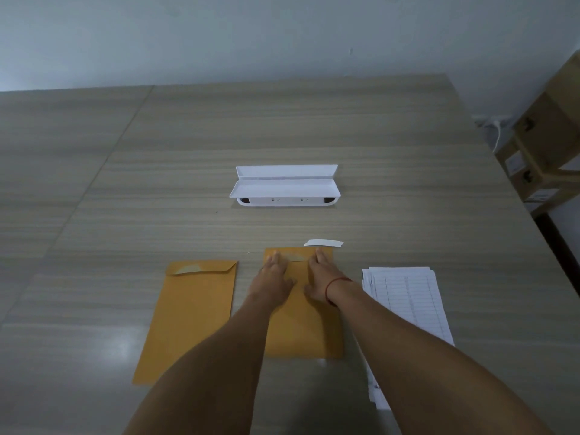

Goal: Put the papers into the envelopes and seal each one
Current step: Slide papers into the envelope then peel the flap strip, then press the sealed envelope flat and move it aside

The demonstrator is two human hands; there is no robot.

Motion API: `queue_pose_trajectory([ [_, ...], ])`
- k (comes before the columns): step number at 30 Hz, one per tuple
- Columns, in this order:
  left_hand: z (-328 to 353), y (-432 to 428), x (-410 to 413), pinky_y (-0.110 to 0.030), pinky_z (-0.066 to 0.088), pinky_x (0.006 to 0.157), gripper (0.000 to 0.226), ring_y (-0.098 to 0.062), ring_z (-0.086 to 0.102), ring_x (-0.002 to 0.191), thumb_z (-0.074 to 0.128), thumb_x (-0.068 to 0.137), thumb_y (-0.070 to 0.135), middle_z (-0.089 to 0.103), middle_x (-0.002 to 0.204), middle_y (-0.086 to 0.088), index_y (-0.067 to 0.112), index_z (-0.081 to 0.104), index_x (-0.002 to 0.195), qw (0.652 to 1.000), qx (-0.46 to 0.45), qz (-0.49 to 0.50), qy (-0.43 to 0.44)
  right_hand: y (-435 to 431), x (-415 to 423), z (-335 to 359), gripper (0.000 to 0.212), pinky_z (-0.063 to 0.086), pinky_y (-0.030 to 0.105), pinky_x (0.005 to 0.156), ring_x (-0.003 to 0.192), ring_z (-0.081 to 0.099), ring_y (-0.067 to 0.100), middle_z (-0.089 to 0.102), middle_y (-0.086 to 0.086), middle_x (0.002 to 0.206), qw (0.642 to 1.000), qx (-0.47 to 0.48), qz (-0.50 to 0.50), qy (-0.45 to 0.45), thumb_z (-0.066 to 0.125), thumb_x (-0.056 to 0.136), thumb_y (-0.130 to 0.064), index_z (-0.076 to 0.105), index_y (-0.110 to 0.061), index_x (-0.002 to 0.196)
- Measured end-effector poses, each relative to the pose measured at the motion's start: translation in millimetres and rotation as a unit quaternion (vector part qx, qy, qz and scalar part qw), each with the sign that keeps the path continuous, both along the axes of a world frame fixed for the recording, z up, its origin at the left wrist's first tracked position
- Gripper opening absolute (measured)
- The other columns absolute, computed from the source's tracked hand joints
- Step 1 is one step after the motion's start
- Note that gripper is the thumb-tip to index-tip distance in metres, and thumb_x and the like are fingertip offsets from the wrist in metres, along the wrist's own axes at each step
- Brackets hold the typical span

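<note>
Both forearms reach out over the counter (125, 183). Left hand (271, 279) and right hand (320, 277) lie flat on the top end of the middle envelope (301, 328), fingers (275, 259) straight and close together, pressing the folded flap, probably to set the glue. White strip (323, 243) just beyond: perhaps the peeled liner, view soft. Second envelope (191, 309) lies left. Papers (408, 296) are stacked right, within reach for filling.

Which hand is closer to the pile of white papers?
The right hand. It presses the middle envelope on the side next to the papers; the left hand presses the same envelope's other side, farther away.
</note>
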State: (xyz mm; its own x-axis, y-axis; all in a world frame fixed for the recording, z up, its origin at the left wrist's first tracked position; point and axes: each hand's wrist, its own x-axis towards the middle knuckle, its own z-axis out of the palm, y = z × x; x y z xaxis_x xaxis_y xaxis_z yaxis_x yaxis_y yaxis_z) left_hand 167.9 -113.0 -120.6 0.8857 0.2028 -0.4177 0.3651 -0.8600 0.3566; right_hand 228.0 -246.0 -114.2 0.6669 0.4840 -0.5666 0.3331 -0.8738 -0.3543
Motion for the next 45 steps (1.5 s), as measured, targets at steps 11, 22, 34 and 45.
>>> queue_pose_trajectory([
  [11, -9, 31, 83, -0.038, 0.019, 0.119, 0.062, -0.026, 0.008, 0.15, 0.053, 0.096, 0.031, 0.008, 0.162, -0.008, 0.013, 0.026, 0.149, 0.999, -0.018, 0.01, -0.024, 33, 79, 0, 0.085, 0.017, 0.039, 0.122, 0.151, -0.01, 0.022, -0.016, 0.005, 0.162, 1.0, -0.015, -0.007, -0.01, 0.057, 0.094, -0.034, 0.003, -0.008, 0.154],
  [22, 34, 47, 12, -0.04, 0.036, 0.106, 0.045, -0.033, 0.042, 0.13, 0.052, 0.095, 0.029, 0.045, 0.138, -0.017, 0.003, 0.048, 0.132, 0.998, 0.013, 0.065, -0.005, 37, 24, 41, 0.061, 0.027, 0.048, 0.116, 0.149, 0.011, 0.027, 0.012, 0.011, 0.161, 0.996, -0.036, 0.04, -0.064, 0.053, 0.095, -0.035, 0.03, -0.008, 0.146],
  [34, 39, 120, -131, -0.043, 0.032, 0.114, 0.049, -0.029, 0.026, 0.144, 0.04, 0.1, 0.032, 0.024, 0.157, -0.014, 0.011, 0.036, 0.145, 0.983, 0.024, 0.178, 0.036, 124, -104, 36, 0.032, 0.05, 0.038, 0.087, 0.105, 0.06, 0.03, 0.062, 0.011, 0.117, 0.996, -0.016, 0.083, 0.006, 0.05, 0.097, -0.034, 0.061, -0.009, 0.115],
  [45, 5, 172, -143, -0.043, 0.047, 0.1, 0.059, -0.028, 0.047, 0.127, 0.064, 0.084, 0.045, 0.05, 0.137, -0.006, 0.019, 0.049, 0.135, 0.981, 0.033, 0.19, 0.02, 183, -131, 9, 0.059, 0.051, 0.042, 0.094, 0.119, 0.056, 0.032, 0.055, 0.011, 0.131, 0.931, 0.083, -0.35, 0.067, 0.071, 0.083, -0.035, 0.043, -0.01, 0.129],
])
